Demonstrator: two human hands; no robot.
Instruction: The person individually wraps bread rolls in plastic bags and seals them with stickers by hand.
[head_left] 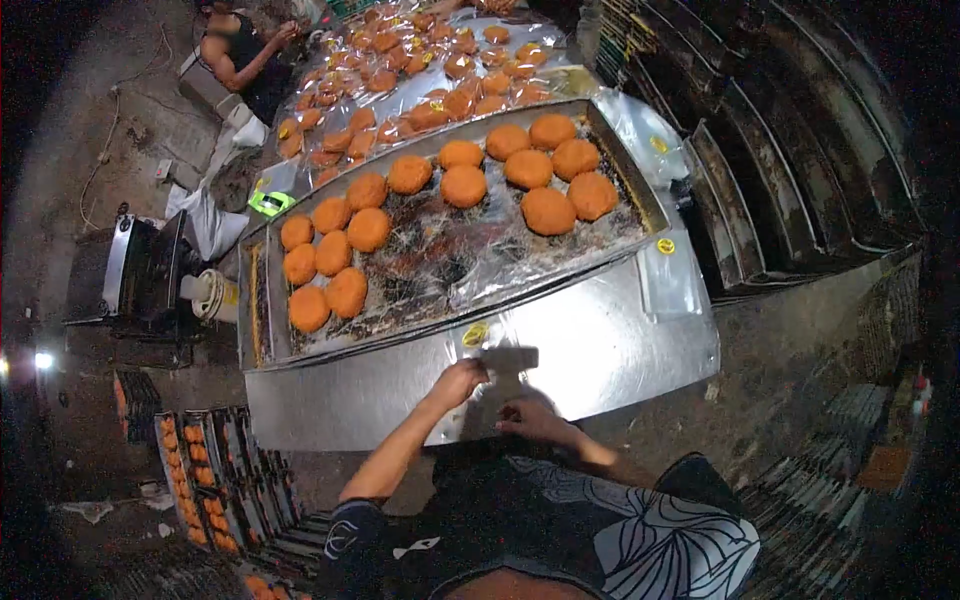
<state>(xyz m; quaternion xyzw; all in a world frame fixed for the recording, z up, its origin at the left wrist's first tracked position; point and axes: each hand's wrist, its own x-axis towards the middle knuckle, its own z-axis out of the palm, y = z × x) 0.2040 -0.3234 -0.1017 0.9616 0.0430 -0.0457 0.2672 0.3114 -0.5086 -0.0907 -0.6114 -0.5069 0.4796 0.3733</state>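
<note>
My left hand [462,384] is closed at the near edge of the steel table. It seems to pinch a clear plastic bag [476,334] with a yellow label, whose outline is hard to make out against the shiny metal. Close to my body, my right hand [532,420] has its fingers curled; whatever is in them, if anything, cannot be made out. Beyond both hands, a large metal tray [560,272] holds several round orange-brown buns [463,186], grouped toward its left, back and right. Clear plastic film also lies inside the tray.
Several bagged buns [385,80] cover the far table. More labelled bags [668,280] lie at the right edge. A green tape dispenser [270,204] sits left of the tray. Racks with trays [200,480] stand lower left; stacked trays [790,150] rise at right. Another person [240,55] sits at far left.
</note>
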